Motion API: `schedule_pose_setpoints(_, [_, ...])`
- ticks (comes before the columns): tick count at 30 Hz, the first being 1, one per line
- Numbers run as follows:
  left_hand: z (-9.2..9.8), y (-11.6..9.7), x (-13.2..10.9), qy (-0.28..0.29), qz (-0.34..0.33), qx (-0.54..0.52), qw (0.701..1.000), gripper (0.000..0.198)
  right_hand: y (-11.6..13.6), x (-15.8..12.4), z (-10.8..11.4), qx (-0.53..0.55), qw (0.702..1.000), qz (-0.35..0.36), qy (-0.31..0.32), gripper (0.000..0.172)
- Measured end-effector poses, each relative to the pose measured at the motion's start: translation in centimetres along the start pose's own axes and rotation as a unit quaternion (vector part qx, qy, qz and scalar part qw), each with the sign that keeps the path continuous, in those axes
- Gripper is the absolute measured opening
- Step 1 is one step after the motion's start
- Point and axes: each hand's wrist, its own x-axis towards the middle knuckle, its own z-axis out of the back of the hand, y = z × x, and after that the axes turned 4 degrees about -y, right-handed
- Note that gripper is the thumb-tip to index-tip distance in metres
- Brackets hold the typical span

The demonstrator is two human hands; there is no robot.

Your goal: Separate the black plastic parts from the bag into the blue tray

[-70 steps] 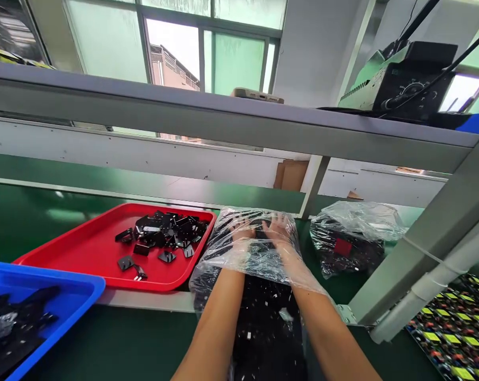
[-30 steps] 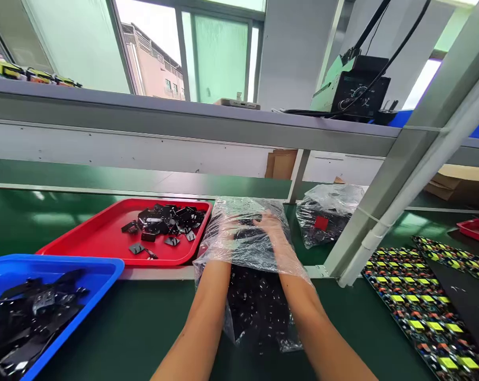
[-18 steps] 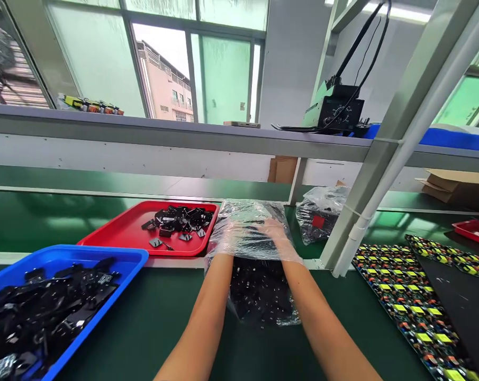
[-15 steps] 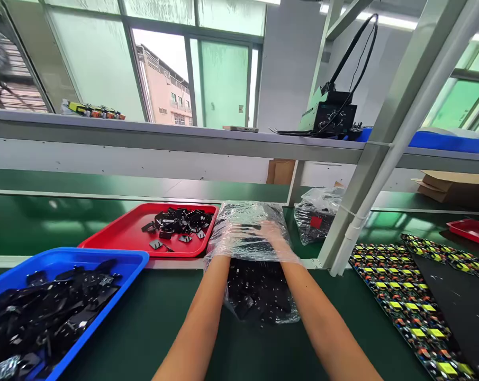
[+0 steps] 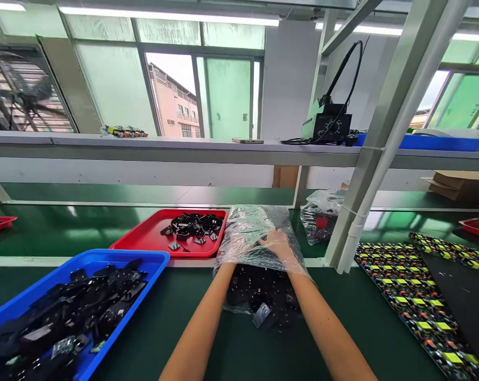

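Observation:
A clear plastic bag [image 5: 249, 222] lies in front of me, its mouth facing me and black plastic parts [image 5: 259, 288] at its near end. Both forearms reach under the upper film. My right hand [image 5: 278, 244] shows through it, fingers bent and closed on a fold of the film. My left hand [image 5: 242, 253] is farther left under the same film; glare and creases hide its fingers. A small shiny grey piece [image 5: 262, 315] lies at the near edge of the black parts, between my wrists.
Left stands a blue tray [image 5: 160, 256] heaped with black parts. Behind it is a red tray [image 5: 144, 241] with small black pieces. A metal post [image 5: 366, 174] rises at right, beside circuit board panels [image 5: 406, 296] and another filled bag [image 5: 322, 214]. A shelf [image 5: 183, 151] crosses above.
The view has tilted up and shifted left. The shiny grey piece now shows at the near end of the black parts. My right hand shows more clearly through the film.

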Motion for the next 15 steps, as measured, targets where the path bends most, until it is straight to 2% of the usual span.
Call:
schedule_pose_setpoints(4, [-0.4, -1.3, -2.3, 0.036, 0.01, 0.03, 0.999, 0.035, 0.3, -2.2, 0.3, 0.001, 1.0, 0.012, -0.001, 0.056])
schedule_pose_setpoints(8, [0.0, -2.9, -4.4, 0.06, 0.017, 0.034, 0.997, 0.044, -0.3, -5.2, 0.9, 0.017, 1.0, 0.023, 0.01, 0.054])
schedule_pose_setpoints(12, [0.7, -3.8, -6.5, 0.056, 0.052, 0.028, 0.997, 0.056, -1.1, -8.5, 2.0, 0.04, 0.998, 0.042, 0.012, 0.054])
schedule_pose_setpoints(15, [0.8, -3.9, -6.4, 0.049, 0.082, 0.027, 0.995, 0.055, -1.2, -9.2, 2.6, 0.053, 0.998, 0.046, -0.001, 0.06])
